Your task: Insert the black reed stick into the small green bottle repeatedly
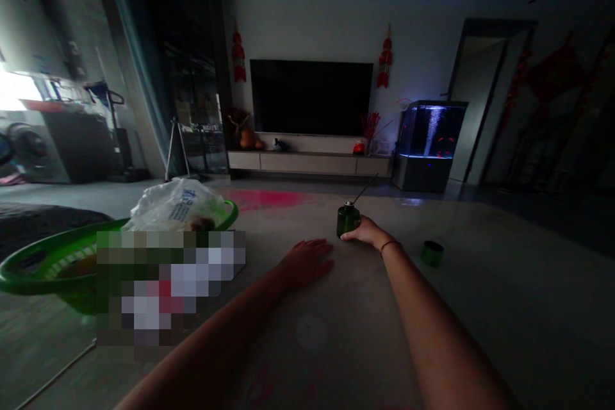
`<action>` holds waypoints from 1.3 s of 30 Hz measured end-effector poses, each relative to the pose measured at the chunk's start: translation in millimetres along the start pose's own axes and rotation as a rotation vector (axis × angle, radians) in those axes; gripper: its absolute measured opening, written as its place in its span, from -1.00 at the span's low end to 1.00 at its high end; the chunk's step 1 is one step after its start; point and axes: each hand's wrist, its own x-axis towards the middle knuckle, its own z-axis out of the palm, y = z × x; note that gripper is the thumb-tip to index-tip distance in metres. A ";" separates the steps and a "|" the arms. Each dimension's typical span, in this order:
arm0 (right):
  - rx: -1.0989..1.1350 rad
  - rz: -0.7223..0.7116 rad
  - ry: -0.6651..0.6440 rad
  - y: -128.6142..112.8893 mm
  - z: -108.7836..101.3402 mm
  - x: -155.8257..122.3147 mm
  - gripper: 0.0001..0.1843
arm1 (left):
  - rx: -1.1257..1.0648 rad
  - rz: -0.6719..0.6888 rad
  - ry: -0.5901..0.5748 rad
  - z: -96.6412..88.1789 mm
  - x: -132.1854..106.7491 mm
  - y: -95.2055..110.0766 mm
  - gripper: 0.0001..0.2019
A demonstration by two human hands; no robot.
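My right hand (pixel 368 231) is wrapped round a small dark green glass bottle (pixel 344 223), which stands upright on the pale tabletop (pixel 365 320). From the bottle's silvery neck a thin dark stick (pixel 366 189) slants up to the right. My left hand (pixel 307 261) lies flat on the table to the left of the bottle, fingers stretched out and holding nothing. To the right of my right forearm sits a short green cylinder (pixel 432 254); what it is, I cannot make out.
A green plastic basket (pixel 72 295) stands at the left with a white plastic bag (pixel 168 208) on it. Part of that area is pixelated. Beyond the table are a television (pixel 312 97), a low cabinet (pixel 307 163) and a lit fish tank (pixel 432 131).
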 end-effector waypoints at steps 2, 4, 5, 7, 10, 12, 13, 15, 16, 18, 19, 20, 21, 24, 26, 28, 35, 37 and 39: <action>0.009 0.002 -0.018 -1.0 -0.2 -0.9 -0.44 | 0.002 -0.003 -0.003 -0.3 0.0 0.2 -0.50; 0.052 0.005 -0.048 -2.1 -1.7 -3.5 -0.45 | 0.004 -0.007 -0.015 -0.8 0.0 0.4 -0.50; 0.073 0.008 -0.062 -2.5 -2.7 -5.1 -0.47 | 0.003 -0.006 -0.018 -0.8 0.1 0.2 -0.50; 0.097 0.019 -0.082 -3.1 -4.7 -7.9 -0.53 | 0.000 -0.001 -0.019 -0.1 0.3 -0.9 -0.49; 0.092 0.029 -0.086 -4.2 -6.2 -10.5 -0.63 | -0.003 0.008 -0.003 2.7 1.0 -3.6 -0.50; 0.088 0.020 -0.092 -5.3 -5.6 -11.3 -0.65 | -0.001 0.009 0.010 4.3 1.4 -4.9 -0.50; 0.089 0.013 -0.087 -5.8 -5.1 -11.5 -0.63 | 0.000 0.010 0.015 4.7 1.5 -5.1 -0.49; 0.105 0.002 -0.072 -6.3 -4.1 -11.8 -0.57 | -0.001 0.012 0.010 4.7 1.3 -4.9 -0.49; 0.125 -0.001 -0.075 -6.1 -3.8 -11.9 -0.53 | -0.003 0.010 0.008 4.4 1.2 -4.6 -0.49; 0.185 -0.007 -0.099 -5.2 -4.1 -11.9 -0.47 | -0.005 0.011 0.008 4.0 0.9 -4.3 -0.50; 0.214 -0.010 -0.117 -4.6 -4.6 -11.9 -0.45 | -0.007 0.010 0.011 4.1 0.8 -4.4 -0.50; 0.232 -0.013 -0.135 -4.1 -5.3 -11.9 -0.46 | -0.009 0.010 0.015 4.3 0.8 -4.8 -0.50; 0.238 -0.017 -0.146 -3.8 -6.1 -12.1 -0.48 | -0.010 0.011 0.017 4.6 0.8 -5.2 -0.50; 0.181 -0.010 -0.161 -5.0 -7.9 -13.4 -0.61 | -0.012 0.010 0.013 5.2 1.0 -6.4 -0.50; 0.144 -0.003 -0.162 -7.1 -8.2 -14.8 -0.68 | -0.011 0.009 0.012 4.7 0.8 -6.1 -0.49; 0.132 0.001 -0.166 -9.6 -7.6 -16.3 -0.71 | -0.011 0.010 0.010 3.6 0.5 -5.0 -0.50; 0.071 0.012 -0.170 -15.4 -4.7 -20.1 -0.72 | -0.004 0.014 0.019 3.5 0.9 -4.3 -0.49; 0.075 0.003 -0.186 -15.6 -5.7 -21.2 -0.69 | -0.004 0.012 0.017 3.6 1.0 -4.6 -0.49; 0.098 -0.006 -0.199 -14.6 -7.1 -22.0 -0.65 | -0.005 0.013 0.008 2.8 0.9 -4.1 -0.48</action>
